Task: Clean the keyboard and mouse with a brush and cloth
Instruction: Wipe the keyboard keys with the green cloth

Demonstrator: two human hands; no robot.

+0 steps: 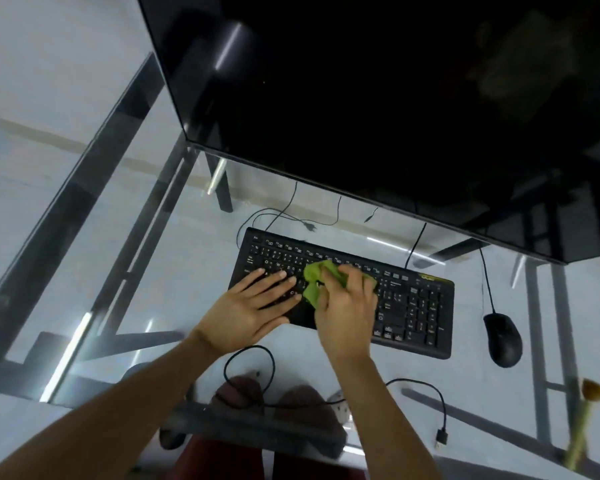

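A black keyboard point(413, 306) lies on a glass desk point(174, 244) in front of me. My left hand point(253, 306) rests flat on its left keys, fingers straight. My right hand point(347, 313) grips a crumpled green cloth point(314, 277) and holds it against the middle keys. A black mouse point(502, 338) sits to the right of the keyboard, its cord running back. A brush point(584, 424) with a pale handle and tan bristles lies at the desk's right front corner.
A large dark monitor point(378, 98) overhangs the back of the desk. A loose black USB cable point(440, 420) curls along the near edge. Through the glass I see the dark desk frame point(84, 188), the pale floor and my feet.
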